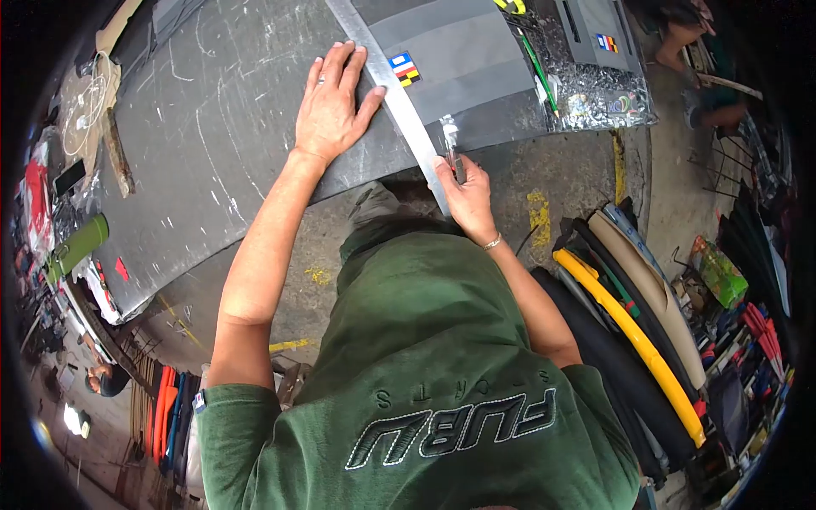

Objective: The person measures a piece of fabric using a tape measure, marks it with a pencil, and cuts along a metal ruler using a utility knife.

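Note:
A long metal ruler [398,104] lies slanted across the dark table [212,110], along the left side of a grey sheet with a small flag-coloured label [405,70]. My left hand [336,106] lies flat with fingers spread on the table, its thumb touching the ruler's edge. At the table's front edge my right hand [466,191] is closed around a small cutter [457,168], beside the ruler's near end. The cutter's tip is hard to make out.
A green pencil [537,72] lies right of the sheet, near a second labelled grey piece [599,38]. A phone [70,177] and green roll [78,246] are at left. Fabric rolls, one yellow [633,340], stand at right. Another person's hand [695,15] shows top right.

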A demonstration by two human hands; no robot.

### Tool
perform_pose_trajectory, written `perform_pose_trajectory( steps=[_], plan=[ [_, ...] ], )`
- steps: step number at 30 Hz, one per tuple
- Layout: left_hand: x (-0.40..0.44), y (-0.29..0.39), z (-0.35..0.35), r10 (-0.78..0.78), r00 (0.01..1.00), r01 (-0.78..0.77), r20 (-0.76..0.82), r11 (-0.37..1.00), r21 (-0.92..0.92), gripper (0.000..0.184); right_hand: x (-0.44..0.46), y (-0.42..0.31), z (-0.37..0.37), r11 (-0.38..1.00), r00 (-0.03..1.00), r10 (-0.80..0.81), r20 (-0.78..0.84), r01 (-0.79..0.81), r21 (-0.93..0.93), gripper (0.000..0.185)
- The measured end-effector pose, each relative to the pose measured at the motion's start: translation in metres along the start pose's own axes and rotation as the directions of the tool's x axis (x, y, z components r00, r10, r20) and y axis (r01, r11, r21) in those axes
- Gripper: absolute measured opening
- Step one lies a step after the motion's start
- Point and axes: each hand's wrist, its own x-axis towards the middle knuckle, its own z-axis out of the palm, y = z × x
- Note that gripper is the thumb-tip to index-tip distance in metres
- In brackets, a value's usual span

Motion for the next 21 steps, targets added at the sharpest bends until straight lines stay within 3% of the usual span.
perform_pose_trajectory(
  steps=[3,21],
  plan=[
    [0.001,0.0,0.0,-0.007,1.0,0.007,0.002,1.0,-0.027,0.05,0.001,0.01,0.004,1.0,1.0,0.017,0.014,-0.017,0.012,0.028],
    [0.002,0.003,0.001,-0.038,0.999,0.038,-0.006,0.999,-0.015,0.056,0.0,0.011,0.007,0.993,1.0,0.014,-0.003,-0.013,0.118,0.03]
  ],
)
